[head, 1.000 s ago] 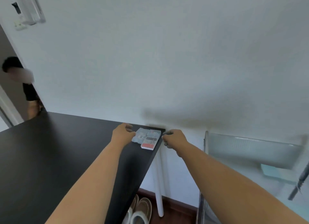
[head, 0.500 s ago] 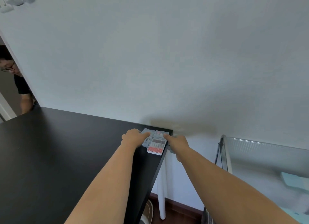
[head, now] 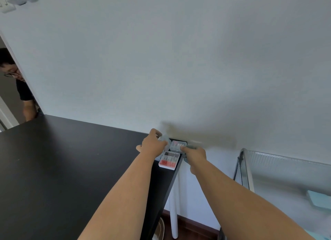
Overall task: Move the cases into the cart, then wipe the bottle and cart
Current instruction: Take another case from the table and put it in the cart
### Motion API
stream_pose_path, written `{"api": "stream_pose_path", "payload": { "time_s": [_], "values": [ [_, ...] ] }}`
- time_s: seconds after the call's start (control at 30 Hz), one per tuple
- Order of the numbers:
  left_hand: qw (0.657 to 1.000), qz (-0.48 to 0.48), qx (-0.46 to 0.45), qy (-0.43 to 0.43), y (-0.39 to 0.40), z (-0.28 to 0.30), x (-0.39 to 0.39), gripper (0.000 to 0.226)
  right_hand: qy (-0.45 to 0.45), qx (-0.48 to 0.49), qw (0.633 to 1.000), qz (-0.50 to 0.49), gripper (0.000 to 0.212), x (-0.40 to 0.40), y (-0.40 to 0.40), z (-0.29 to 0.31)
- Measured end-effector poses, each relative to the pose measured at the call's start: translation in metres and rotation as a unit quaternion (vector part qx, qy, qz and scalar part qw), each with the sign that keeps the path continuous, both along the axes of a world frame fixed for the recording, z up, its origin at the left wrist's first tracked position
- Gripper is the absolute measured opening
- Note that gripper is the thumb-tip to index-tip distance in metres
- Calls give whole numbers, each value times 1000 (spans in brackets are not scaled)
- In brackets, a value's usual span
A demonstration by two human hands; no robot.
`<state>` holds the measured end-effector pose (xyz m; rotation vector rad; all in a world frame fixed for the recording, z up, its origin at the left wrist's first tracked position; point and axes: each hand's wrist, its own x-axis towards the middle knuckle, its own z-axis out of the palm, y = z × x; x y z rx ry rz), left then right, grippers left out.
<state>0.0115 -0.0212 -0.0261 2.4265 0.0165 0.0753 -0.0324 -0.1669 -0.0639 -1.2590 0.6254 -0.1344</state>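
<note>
The big black table fills the left side, and the cases sit right at its far right corner, next to the white wall. The cart stands to the right of the table, well apart from the cases, with a gap of open floor between them. I think the biggest danger is a case falling into that gap. The cases sit so close to the table edge that a small push could knock one off before it is held well. The case with the red bottom lies nearest the edge, with no hand on it, so an arm passing over could bump it. It could also pop open if it lands hard, and the little parts inside could spill. Both hands reaching at once could also get in each other's way. The left hand has its fingers curled around a clear case and looks like it is lifting it a bit off the table. The right hand has its fingers bent onto the near side of another clear case, which rests flat on the table corner. It also seems to hold something gray-green under its palm, maybe a cloth, but it is too blurry to be sure. No bottle shows anywhere.
</note>
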Motion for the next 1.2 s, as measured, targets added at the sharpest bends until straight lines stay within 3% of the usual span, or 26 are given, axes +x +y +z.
{"api": "stream_pose_path", "payload": {
  "time_s": [0.07, 0.23, 0.33, 0.57, 0.7, 0.97, 1.2],
  "values": [
    [999, -21, -48, -14, -3, 1, 0, 24, -15, 6, 1000, -15, 18, -2, -2, 6],
    [979, -63, -185, -60, -10, 12, -6, 17, -61, 2, 997, -39, 21, -11, -11, 29],
    [964, -79, -252, -37, -22, 24, -15, 17, -89, -24, 995, -50, 18, -21, -21, 45],
    [942, -121, -313, -30, -59, 47, -48, 17, -139, -73, 985, -78, 14, -60, -60, 79],
    [909, -190, -369, 30, -89, 58, -73, 25, -168, -79, 978, -91, 12, -89, -89, 98],
    [866, -261, -413, 102, -167, 64, -122, 39, -176, -80, 972, -131, 15, -149, -155, 107],
    [880, -304, -349, 110, -244, 56, -157, 43, -135, -115, 968, -175, 15, -195, -233, 96]
  ]
}}
